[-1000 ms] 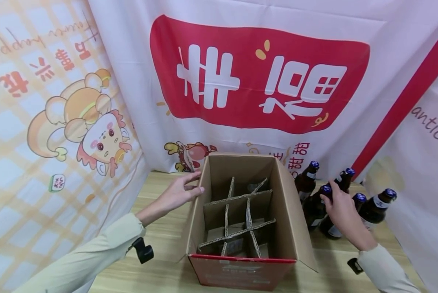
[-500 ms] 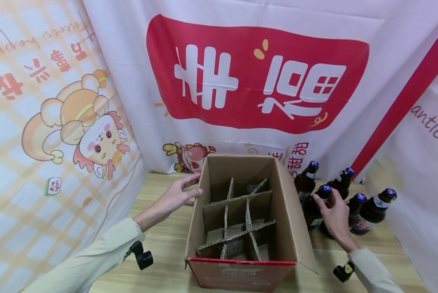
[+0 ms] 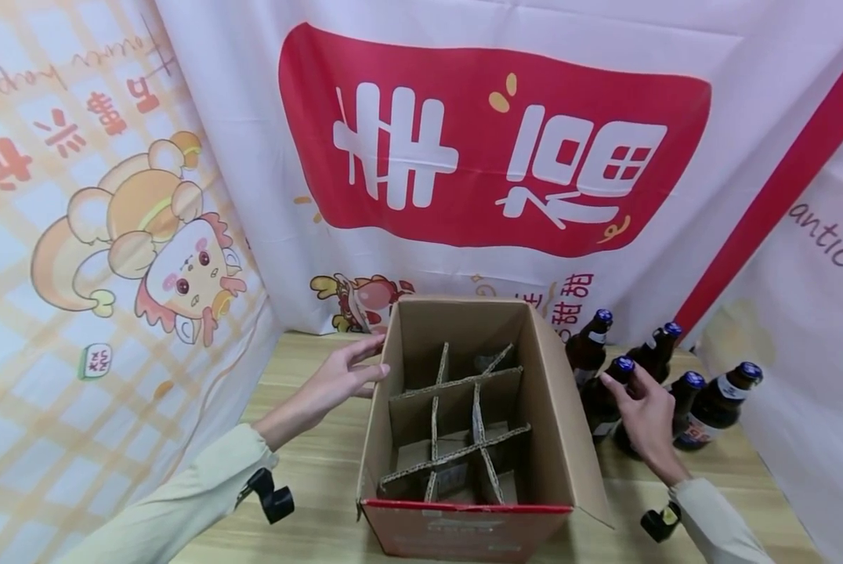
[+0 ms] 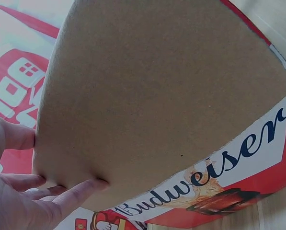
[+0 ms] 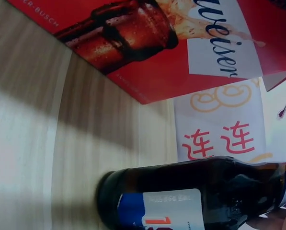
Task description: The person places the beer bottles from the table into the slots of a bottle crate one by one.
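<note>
Nearest, pale sleeves [image 3: 182, 489] with black wrist cameras [image 3: 275, 501], above a wood-grain tabletop [image 3: 309, 470]. Next, an open-topped Budweiser carton [image 3: 464, 531], with a corrugated grid divider [image 3: 457, 403] standing inside. At the carton's left side, the left hand [image 3: 337, 377], fingers moderately spread and fairly straight, tips touching the folded-out brown flap [image 4: 147, 96]. On the right, the right hand [image 3: 649, 413], gap between thumb and fingers narrow, pinching the neck of a blue-capped brown beer bottle [image 3: 600, 401] just beside the carton; impossible to tell whether lifted. Close around that bottle, four more capped bottles [image 3: 719, 406], upright on the tabletop. Farthest, a white cloth backdrop [image 3: 241, 149] with large sideways Chinese characters on a red panel [image 3: 488, 149].
</note>
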The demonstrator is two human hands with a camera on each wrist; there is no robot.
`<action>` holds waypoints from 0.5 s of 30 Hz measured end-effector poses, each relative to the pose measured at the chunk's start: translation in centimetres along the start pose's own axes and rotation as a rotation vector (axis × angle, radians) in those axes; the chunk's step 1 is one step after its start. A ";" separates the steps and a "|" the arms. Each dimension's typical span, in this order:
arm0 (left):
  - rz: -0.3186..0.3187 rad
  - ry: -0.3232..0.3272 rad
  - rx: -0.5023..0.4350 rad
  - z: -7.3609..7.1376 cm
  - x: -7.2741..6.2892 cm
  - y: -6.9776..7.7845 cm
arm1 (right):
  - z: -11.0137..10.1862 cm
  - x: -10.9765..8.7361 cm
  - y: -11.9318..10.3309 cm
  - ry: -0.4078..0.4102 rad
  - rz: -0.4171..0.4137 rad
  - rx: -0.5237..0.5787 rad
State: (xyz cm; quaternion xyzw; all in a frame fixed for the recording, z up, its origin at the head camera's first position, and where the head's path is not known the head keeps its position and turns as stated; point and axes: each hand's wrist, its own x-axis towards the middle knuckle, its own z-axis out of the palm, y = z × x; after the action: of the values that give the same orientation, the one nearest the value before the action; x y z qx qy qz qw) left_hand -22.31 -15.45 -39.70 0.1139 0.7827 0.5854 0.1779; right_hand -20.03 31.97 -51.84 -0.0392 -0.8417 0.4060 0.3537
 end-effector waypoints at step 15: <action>-0.008 0.009 0.006 0.2 0.0 -0.1 | -2.7 1.6 -4.8 -0.031 0.001 -0.046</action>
State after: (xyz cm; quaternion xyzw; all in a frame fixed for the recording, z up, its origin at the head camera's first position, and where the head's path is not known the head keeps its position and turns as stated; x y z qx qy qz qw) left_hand -22.24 -15.31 -39.80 0.1088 0.7858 0.5827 0.1764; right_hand -18.45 31.13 -46.36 -0.0415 -0.8562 0.3875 0.3392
